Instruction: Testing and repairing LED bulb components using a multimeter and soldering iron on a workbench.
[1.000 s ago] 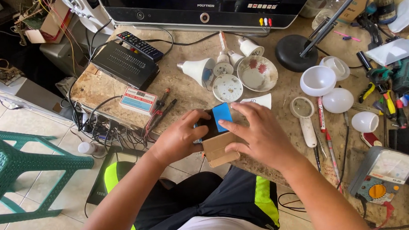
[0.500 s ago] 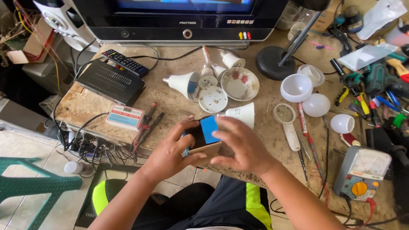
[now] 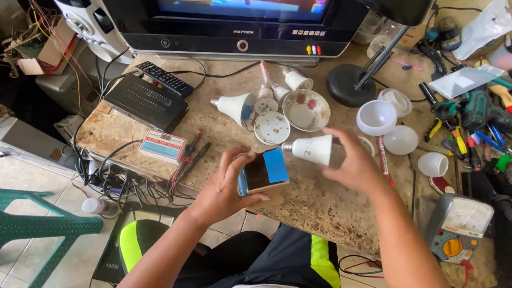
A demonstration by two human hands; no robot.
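Note:
My left hand [image 3: 223, 191] holds a small blue and brown cardboard box [image 3: 264, 171] with its end flap open, just above the near edge of the worn workbench [image 3: 316, 208]. My right hand [image 3: 354, 164] grips a white bulb body [image 3: 313, 149] lying sideways, its metal screw base pointing left toward the box. The bulb is just outside the box opening, slightly above it.
Bulb parts lie behind: a white bulb [image 3: 234, 106], a round disc [image 3: 271, 128], a patterned bowl [image 3: 306, 110], white dome covers [image 3: 376, 117]. A black set-top box [image 3: 145, 102], a remote [image 3: 163, 78], a television [image 3: 237, 18], a lamp base [image 3: 349, 85], hand tools [image 3: 466, 128] and a multimeter [image 3: 456, 227] surround them.
My right hand has left the box and moved right, now holding the white bulb clear of it. The left hand keeps the box, its end now open.

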